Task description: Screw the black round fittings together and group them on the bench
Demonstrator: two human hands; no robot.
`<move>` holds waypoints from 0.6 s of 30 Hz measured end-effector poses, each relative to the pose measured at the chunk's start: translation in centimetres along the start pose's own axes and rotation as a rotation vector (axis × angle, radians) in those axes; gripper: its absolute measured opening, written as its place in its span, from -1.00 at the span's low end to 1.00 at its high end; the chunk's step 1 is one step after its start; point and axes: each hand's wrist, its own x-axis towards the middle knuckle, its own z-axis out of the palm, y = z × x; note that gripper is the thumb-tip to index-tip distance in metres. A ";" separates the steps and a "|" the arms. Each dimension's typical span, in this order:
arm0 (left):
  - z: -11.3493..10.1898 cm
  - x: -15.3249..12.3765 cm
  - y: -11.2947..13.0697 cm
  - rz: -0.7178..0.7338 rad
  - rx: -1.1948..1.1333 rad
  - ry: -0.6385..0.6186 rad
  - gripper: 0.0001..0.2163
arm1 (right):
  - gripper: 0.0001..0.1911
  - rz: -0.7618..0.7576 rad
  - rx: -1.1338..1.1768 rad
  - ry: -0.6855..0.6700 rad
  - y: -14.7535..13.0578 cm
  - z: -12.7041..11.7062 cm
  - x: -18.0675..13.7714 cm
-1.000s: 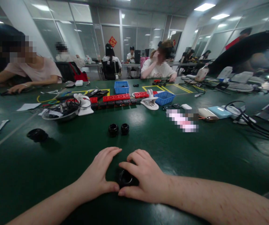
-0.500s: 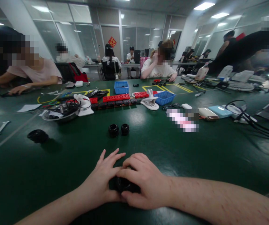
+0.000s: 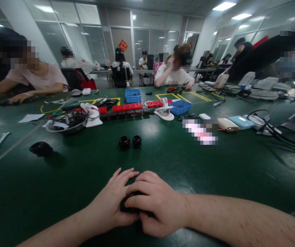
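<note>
Both my hands are cupped together low on the green table [image 3: 214,171], closed around a small black round part [image 3: 130,206] that is almost fully hidden between them. My left hand [image 3: 111,206] wraps it from the left with fingers curled over the top. My right hand [image 3: 157,206] covers it from the right, fingers overlapping the left ones. Two more black round parts [image 3: 130,142] stand side by side farther out on the table, apart from my hands.
A black cap-like piece [image 3: 40,149] and a wrench [image 3: 0,140] lie at the left. Beyond are a clear bowl [image 3: 66,124], red power strips [image 3: 128,107], blue bins [image 3: 180,107], white clamps [image 3: 164,110], phones and cables at right. Other people sit around the table.
My hands have drawn together and slid slightly toward me. The black part, seen between them a second ago, is now nearly covered by both hands.
</note>
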 end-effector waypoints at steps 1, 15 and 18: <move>0.0 0.0 -0.1 0.005 -0.003 -0.003 -0.33 | -0.67 -0.003 0.005 0.001 0.0 0.1 0.0; -0.1 -0.7 -2.2 -0.252 -0.356 0.398 0.08 | -0.51 0.152 0.033 0.109 -0.5 -1.5 -0.5; -0.6 -0.5 -2.4 -0.307 -0.461 0.491 -0.09 | -0.53 0.197 0.056 0.104 -0.4 -1.3 -0.7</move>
